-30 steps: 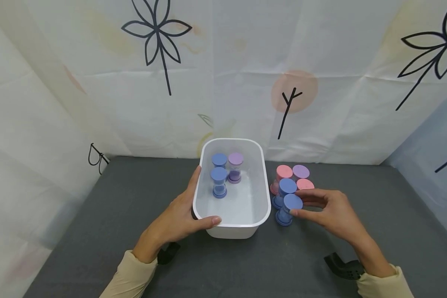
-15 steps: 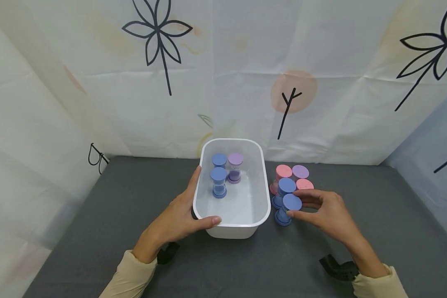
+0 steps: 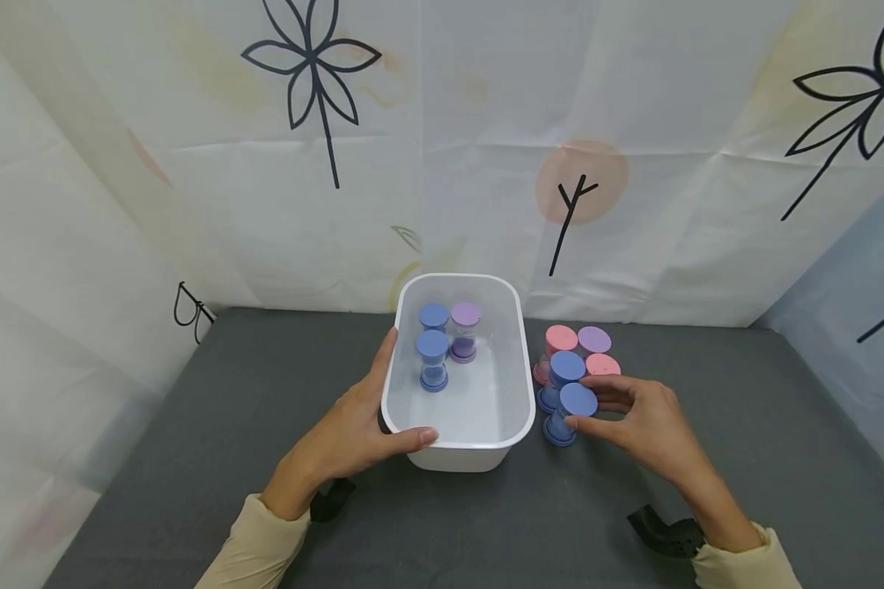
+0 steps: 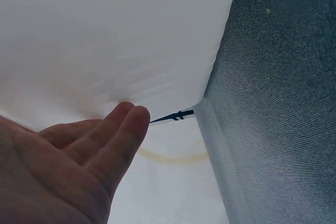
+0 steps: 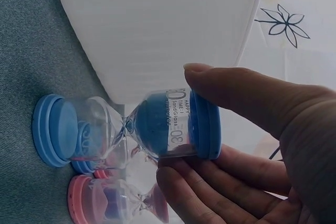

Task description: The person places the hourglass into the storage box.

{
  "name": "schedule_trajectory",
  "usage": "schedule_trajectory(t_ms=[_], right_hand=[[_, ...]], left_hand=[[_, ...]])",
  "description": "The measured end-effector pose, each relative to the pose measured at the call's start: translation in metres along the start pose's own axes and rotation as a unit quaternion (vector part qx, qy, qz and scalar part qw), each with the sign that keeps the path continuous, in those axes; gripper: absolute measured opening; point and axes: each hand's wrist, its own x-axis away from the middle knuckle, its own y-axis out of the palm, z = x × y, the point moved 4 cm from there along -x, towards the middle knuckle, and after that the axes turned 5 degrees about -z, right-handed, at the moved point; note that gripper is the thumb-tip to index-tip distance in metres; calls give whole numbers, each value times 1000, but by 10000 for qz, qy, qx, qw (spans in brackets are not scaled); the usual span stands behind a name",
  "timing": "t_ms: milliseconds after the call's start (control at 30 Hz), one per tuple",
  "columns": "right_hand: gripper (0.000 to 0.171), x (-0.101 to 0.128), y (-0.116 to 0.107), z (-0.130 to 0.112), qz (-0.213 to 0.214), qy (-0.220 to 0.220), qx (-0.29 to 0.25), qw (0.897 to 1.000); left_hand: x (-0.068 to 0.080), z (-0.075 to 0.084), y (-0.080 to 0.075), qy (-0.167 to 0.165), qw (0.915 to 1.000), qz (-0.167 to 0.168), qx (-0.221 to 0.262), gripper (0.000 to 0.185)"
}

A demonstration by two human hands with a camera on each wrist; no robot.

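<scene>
Blue hourglass (image 3: 569, 413) pinched by right hand (image 3: 644, 425).

1. The left hand (image 3: 354, 429) lies at the near left corner of the tub (image 3: 519, 360): thumb hooked over the near rim, fingers straight up the outside of the left wall.
2. The left forearm runs back to the near edge of the table, in a beige sleeve (image 3: 254, 544).
3. The right hand (image 3: 644, 421) pinches the cap of the nearest blue timer (image 3: 570, 413), thumb on one side, fingers curled round the other.
4. The right forearm angles to the near right, with a dark strap at the wrist.
</scene>
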Motion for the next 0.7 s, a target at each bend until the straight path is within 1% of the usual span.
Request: schedule_trajectory(t_ms=[233,433,700], right_hand=[[59,1,1,0,26,101,33,9999],[58,0,2,1,31,74,-59,10000],[59,0,3,3,-15,180,-117,9998]], left_hand=[[0,0,0,-4,10000,-1,29,123],[0,0,0,6,10000,-15,59,123],[0,0,0,21,10000,-18,96,123]])
